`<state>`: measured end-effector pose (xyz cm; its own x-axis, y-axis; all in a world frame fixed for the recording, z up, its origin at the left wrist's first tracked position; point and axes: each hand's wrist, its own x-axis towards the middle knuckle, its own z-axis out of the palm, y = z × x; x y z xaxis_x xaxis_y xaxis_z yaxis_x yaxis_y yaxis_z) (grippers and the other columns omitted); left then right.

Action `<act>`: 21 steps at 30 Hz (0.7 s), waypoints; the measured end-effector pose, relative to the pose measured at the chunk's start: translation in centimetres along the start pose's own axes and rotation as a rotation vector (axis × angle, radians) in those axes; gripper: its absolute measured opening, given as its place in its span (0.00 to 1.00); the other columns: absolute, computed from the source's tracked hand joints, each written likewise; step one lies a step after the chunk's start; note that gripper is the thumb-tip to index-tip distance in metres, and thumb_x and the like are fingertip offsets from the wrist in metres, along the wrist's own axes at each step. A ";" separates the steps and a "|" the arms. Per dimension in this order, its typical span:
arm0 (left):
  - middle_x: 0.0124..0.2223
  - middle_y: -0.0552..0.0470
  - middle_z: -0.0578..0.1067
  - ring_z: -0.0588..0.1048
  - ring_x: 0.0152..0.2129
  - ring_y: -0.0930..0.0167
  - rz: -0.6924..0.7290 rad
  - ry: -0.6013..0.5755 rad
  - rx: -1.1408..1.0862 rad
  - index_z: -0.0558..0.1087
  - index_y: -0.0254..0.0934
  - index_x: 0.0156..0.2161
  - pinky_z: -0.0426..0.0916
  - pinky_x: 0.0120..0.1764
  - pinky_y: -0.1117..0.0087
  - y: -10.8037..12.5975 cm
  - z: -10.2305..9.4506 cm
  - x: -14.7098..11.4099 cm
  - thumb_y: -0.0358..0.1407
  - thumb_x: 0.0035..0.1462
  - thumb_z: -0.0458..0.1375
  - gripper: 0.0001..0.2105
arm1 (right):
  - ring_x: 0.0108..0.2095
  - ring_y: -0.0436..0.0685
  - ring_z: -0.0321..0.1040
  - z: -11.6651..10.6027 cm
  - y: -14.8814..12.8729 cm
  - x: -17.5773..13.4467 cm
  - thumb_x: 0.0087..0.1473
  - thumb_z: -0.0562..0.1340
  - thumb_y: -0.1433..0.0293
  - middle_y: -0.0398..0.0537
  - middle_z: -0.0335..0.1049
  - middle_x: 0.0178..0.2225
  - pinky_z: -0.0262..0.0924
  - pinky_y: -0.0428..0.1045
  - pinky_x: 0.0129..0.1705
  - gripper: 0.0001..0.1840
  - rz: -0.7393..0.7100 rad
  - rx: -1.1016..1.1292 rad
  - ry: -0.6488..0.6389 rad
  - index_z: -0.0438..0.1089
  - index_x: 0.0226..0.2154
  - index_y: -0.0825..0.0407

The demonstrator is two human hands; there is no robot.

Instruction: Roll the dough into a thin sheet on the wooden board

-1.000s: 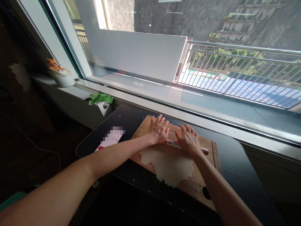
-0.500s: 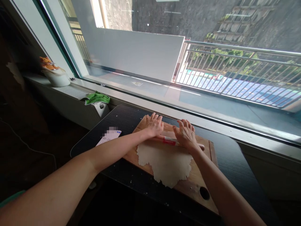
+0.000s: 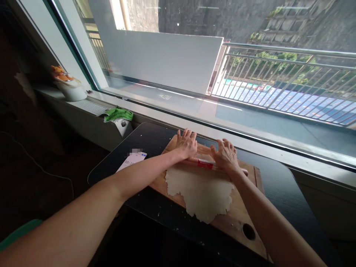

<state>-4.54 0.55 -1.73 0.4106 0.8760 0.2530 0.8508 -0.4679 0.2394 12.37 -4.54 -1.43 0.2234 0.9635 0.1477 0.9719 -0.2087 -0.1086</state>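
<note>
A wooden rolling pin (image 3: 205,163) with a red label lies across the far part of a thin, ragged-edged sheet of dough (image 3: 203,194). Under the dough is a wooden cutting board (image 3: 236,226) with a round hole at its near right corner. My left hand (image 3: 187,144) rests palm down on the pin's left part, fingers stretched forward and apart. Toward the other end, my right hand (image 3: 226,154) presses on the pin the same way, fingers spread. Neither hand wraps around the pin, whose right tip shows past my right wrist.
The board sits on a black table (image 3: 125,141) dotted with small pale crumbs. A phone (image 3: 132,162) showing a timer lies by my left forearm. Behind the table runs a window sill, with a green cloth (image 3: 119,114) and a white bucket (image 3: 72,91) to the left.
Both hands and the rolling pin have shifted slightly away from me over the dough. The whole view has moved a little, so things appear farther right.
</note>
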 end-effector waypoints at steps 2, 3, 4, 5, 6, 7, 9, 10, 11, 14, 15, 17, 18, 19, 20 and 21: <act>0.66 0.41 0.64 0.54 0.67 0.57 0.025 -0.023 -0.007 0.65 0.36 0.62 0.48 0.65 0.43 0.0 0.0 -0.7 0.35 0.66 0.46 0.21 | 0.64 0.65 0.52 0.0 0.1 -0.8 0.64 0.47 0.56 0.57 0.56 0.65 0.53 0.61 0.61 0.29 -0.019 -0.001 -0.034 0.62 0.61 0.51; 0.66 0.41 0.64 0.54 0.66 0.57 0.052 -0.059 -0.018 0.64 0.36 0.63 0.49 0.65 0.43 0.2 0.1 -1.8 0.36 0.66 0.46 0.22 | 0.64 0.64 0.53 0.1 0.4 -1.9 0.64 0.47 0.56 0.55 0.57 0.65 0.53 0.61 0.61 0.28 -0.059 -0.008 -0.062 0.62 0.61 0.49; 0.67 0.42 0.63 0.55 0.66 0.56 0.081 -0.099 -0.033 0.64 0.37 0.63 0.49 0.65 0.43 0.3 0.1 -3.0 0.38 0.66 0.46 0.22 | 0.63 0.63 0.54 0.2 0.7 -3.2 0.65 0.46 0.56 0.53 0.58 0.64 0.54 0.60 0.60 0.27 -0.108 -0.017 -0.088 0.63 0.60 0.47; 0.67 0.42 0.62 0.55 0.66 0.55 0.110 -0.136 -0.048 0.63 0.37 0.64 0.50 0.65 0.43 0.5 0.0 -4.3 0.38 0.66 0.46 0.23 | 0.63 0.62 0.55 0.3 1.0 -4.5 0.65 0.46 0.56 0.51 0.60 0.64 0.54 0.60 0.60 0.26 -0.161 -0.027 -0.103 0.65 0.59 0.45; 0.68 0.42 0.60 0.55 0.66 0.55 0.136 -0.149 -0.058 0.62 0.38 0.65 0.49 0.65 0.42 0.7 0.0 -5.2 0.39 0.66 0.46 0.24 | 0.63 0.62 0.55 0.4 1.3 -5.5 0.65 0.46 0.56 0.51 0.60 0.63 0.54 0.60 0.61 0.26 -0.201 -0.042 -0.091 0.65 0.58 0.44; 0.69 0.42 0.59 0.54 0.66 0.55 0.157 -0.150 -0.065 0.62 0.38 0.65 0.47 0.65 0.42 0.8 -0.1 -5.8 0.39 0.66 0.46 0.24 | 0.63 0.62 0.54 0.5 1.5 -6.1 0.65 0.46 0.56 0.50 0.60 0.63 0.53 0.60 0.61 0.26 -0.234 -0.051 -0.070 0.66 0.58 0.43; 0.69 0.42 0.58 0.52 0.67 0.56 0.165 -0.104 -0.063 0.62 0.37 0.65 0.45 0.66 0.43 0.9 -0.2 -5.2 0.38 0.66 0.46 0.24 | 0.64 0.63 0.52 0.5 1.7 -5.6 0.65 0.46 0.57 0.52 0.58 0.64 0.51 0.61 0.62 0.26 -0.249 -0.051 -0.014 0.66 0.58 0.44; 0.69 0.41 0.59 0.52 0.67 0.57 0.151 -0.076 -0.059 0.62 0.36 0.65 0.45 0.66 0.43 0.8 -0.3 -4.2 0.37 0.66 0.46 0.24 | 0.65 0.64 0.51 0.5 1.5 -4.6 0.65 0.46 0.57 0.53 0.57 0.65 0.50 0.61 0.62 0.26 -0.227 -0.037 0.005 0.65 0.59 0.45; 0.68 0.41 0.60 0.52 0.67 0.58 0.125 -0.052 -0.054 0.63 0.36 0.64 0.45 0.66 0.44 0.6 -0.4 -3.0 0.36 0.66 0.45 0.23 | 0.65 0.65 0.51 0.4 1.3 -3.4 0.65 0.46 0.57 0.55 0.56 0.66 0.50 0.62 0.62 0.27 -0.183 -0.018 0.015 0.64 0.60 0.47; 0.66 0.40 0.63 0.52 0.67 0.59 0.036 -0.005 -0.036 0.63 0.35 0.63 0.45 0.66 0.45 0.1 -0.5 0.1 0.34 0.66 0.45 0.22 | 0.65 0.66 0.50 -0.1 0.5 -0.1 0.64 0.46 0.57 0.59 0.53 0.66 0.49 0.62 0.63 0.30 -0.004 0.023 -0.002 0.60 0.62 0.53; 0.66 0.40 0.63 0.52 0.67 0.59 0.024 -0.010 -0.033 0.63 0.34 0.63 0.45 0.66 0.46 0.1 -0.4 0.3 0.34 0.66 0.45 0.22 | 0.65 0.66 0.50 -0.3 0.4 0.1 0.64 0.46 0.57 0.60 0.52 0.67 0.49 0.62 0.63 0.30 0.026 0.028 -0.027 0.60 0.63 0.54; 0.67 0.40 0.62 0.53 0.67 0.58 0.035 -0.041 -0.037 0.63 0.33 0.63 0.46 0.66 0.46 0.1 -0.2 -0.8 0.35 0.66 0.45 0.23 | 0.65 0.66 0.50 -0.4 0.4 -0.9 0.64 0.46 0.57 0.58 0.53 0.67 0.50 0.62 0.63 0.30 0.007 0.027 -0.103 0.60 0.62 0.51; 0.67 0.40 0.62 0.54 0.66 0.58 0.063 -0.061 -0.045 0.62 0.34 0.63 0.47 0.65 0.46 0.1 -0.1 -1.9 0.35 0.66 0.45 0.23 | 0.65 0.65 0.51 -0.4 0.6 -2.0 0.64 0.46 0.56 0.56 0.54 0.66 0.51 0.62 0.62 0.29 -0.030 0.023 -0.134 0.62 0.61 0.49; 0.67 0.41 0.61 0.54 0.66 0.59 0.101 -0.077 -0.055 0.62 0.35 0.64 0.47 0.65 0.47 0.2 0.0 -3.1 0.36 0.66 0.45 0.23 | 0.64 0.64 0.52 -0.4 0.8 -3.3 0.64 0.46 0.56 0.54 0.56 0.66 0.51 0.62 0.62 0.27 -0.073 0.017 -0.150 0.63 0.60 0.47; 0.67 0.42 0.62 0.55 0.66 0.59 0.137 -0.086 -0.065 0.62 0.36 0.64 0.48 0.65 0.48 0.3 0.1 -4.2 0.36 0.66 0.45 0.23 | 0.64 0.64 0.53 -0.3 1.1 -4.4 0.64 0.46 0.56 0.52 0.57 0.65 0.52 0.61 0.61 0.26 -0.114 0.009 -0.145 0.65 0.59 0.45; 0.67 0.43 0.62 0.55 0.66 0.59 0.165 -0.088 -0.074 0.61 0.37 0.65 0.48 0.66 0.48 0.4 0.2 -5.0 0.37 0.66 0.45 0.24 | 0.64 0.64 0.53 -0.2 1.3 -5.2 0.64 0.46 0.57 0.52 0.59 0.64 0.51 0.61 0.61 0.26 -0.147 0.001 -0.117 0.66 0.57 0.45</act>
<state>-6.17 -3.94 -3.10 0.5719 0.7923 0.2125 0.7446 -0.6101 0.2707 12.44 -9.88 -2.17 0.0686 0.9965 0.0468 0.9934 -0.0639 -0.0953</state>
